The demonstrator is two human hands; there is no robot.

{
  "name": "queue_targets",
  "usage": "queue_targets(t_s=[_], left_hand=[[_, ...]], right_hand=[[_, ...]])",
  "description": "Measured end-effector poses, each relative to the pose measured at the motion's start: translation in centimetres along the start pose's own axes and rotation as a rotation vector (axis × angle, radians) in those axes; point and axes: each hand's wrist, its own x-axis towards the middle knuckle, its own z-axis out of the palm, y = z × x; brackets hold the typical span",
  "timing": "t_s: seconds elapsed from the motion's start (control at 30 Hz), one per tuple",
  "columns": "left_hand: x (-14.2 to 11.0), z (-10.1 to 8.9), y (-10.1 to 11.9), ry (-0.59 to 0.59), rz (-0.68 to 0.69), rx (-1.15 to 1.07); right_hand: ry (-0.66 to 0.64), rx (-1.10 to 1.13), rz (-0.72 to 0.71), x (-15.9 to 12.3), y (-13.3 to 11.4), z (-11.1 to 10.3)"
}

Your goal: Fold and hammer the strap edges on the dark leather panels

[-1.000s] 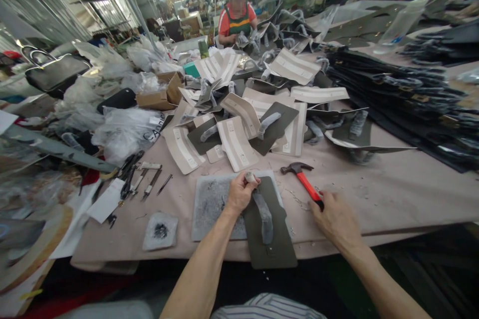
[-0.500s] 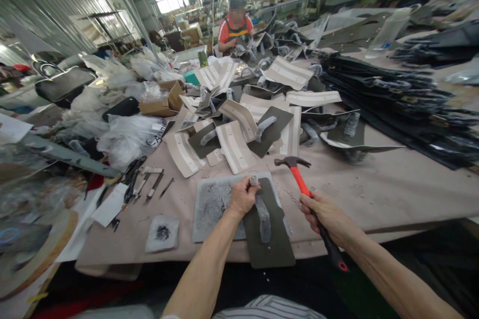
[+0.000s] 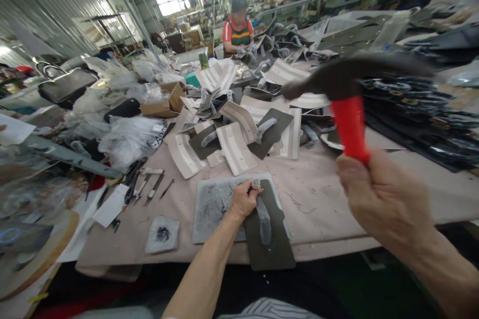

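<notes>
My left hand (image 3: pixel 245 201) is shut around a short metal punch (image 3: pixel 256 184), which stands upright with its top showing above my fingers. Its tip is hidden by my hand, over the olive leather panel (image 3: pixel 268 251). A grey strap (image 3: pixel 264 220) lies along that panel, which rests on a speckled grey slab (image 3: pixel 217 207). My right hand (image 3: pixel 385 199) is raised close to the camera, gripping a claw hammer (image 3: pixel 350 122) by its red handle. The hammer is blurred and sits high above the panel.
A small grey pad (image 3: pixel 162 235) and several hand tools (image 3: pixel 144 184) lie left of the slab. Cream and olive leather panels (image 3: pixel 235 142) are heaped beyond it, dark stacks (image 3: pixel 419 92) lie right, and plastic bags (image 3: pixel 129 142) left. A co-worker (image 3: pixel 238 30) works at the far end.
My right hand has swung the hammer up toward the camera from low beside the panel. My left hand still holds the punch in nearly the same place.
</notes>
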Motion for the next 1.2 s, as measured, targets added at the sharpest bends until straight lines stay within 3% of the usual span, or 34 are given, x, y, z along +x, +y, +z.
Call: queue_targets(t_s=[0.03, 0.1, 0.2, 0.27, 0.33, 0.47, 0.57, 0.67, 0.73, 0.83, 0.93, 1.0, 1.03, 1.13, 1.2], left_hand=[[0.0, 0.0, 0.1, 0.003, -0.002, -0.008], [0.1, 0.0, 0.2, 0.008, -0.021, -0.028], [0.0, 0.0, 0.3, 0.012, -0.063, -0.057], [0.0, 0.0, 0.2, 0.008, -0.066, -0.056], [0.0, 0.1, 0.2, 0.007, -0.046, -0.038], [0.1, -0.1, 0.2, 0.014, -0.011, -0.015], [0.1, -0.3, 0.4, 0.019, -0.014, -0.031], [-0.1, -0.2, 0.3, 0.024, -0.028, -0.054], [-0.2, 0.1, 0.2, 0.029, -0.041, -0.077], [0.5, 0.4, 0.1, 0.099, -0.121, -0.198], [1.8, -0.5, 0.2, 0.456, -0.328, -0.515], [2.3, -1.9, 0.2, 0.652, -0.397, -0.666], [2.1, -2.8, 0.1, 0.665, -0.386, -0.671], [0.3, -4.8, -0.5, 0.499, -0.283, -0.428], [-1.4, -5.2, -1.0, 0.434, -0.235, -0.227]], right_hand=[[0.094, 0.015, 0.039, -0.2, -0.2, 0.2], [0.033, 0.016, 0.05, -1.7, 0.4, 1.6], [-0.509, -0.1, -0.019, -4.9, 3.3, 4.5], [-0.713, -0.221, 0.005, -6.2, 5.6, 5.5], [-0.765, -0.296, 0.053, -6.5, 7.7, 5.7], [-0.81, -0.244, 0.178, -6.6, 11.5, 6.6], [-0.716, -0.336, 0.169, -7.2, 13.3, 8.4], [-0.478, -0.275, 0.0, -8.1, 11.7, 10.5], [-0.444, -0.095, -0.016, -9.1, 8.3, 11.8], [-0.612, 0.053, 0.03, -11.3, 2.0, 13.5], [-0.792, -0.057, 0.059, -13.3, -1.6, 14.9], [-0.823, -0.045, 0.104, -13.4, -1.4, 15.0], [-0.795, 0.015, 0.131, -12.9, -0.6, 14.7], [-0.585, 0.251, 0.259, -8.8, 2.0, 13.4], [-0.41, 0.402, 0.387, -5.0, 1.7, 12.7]])
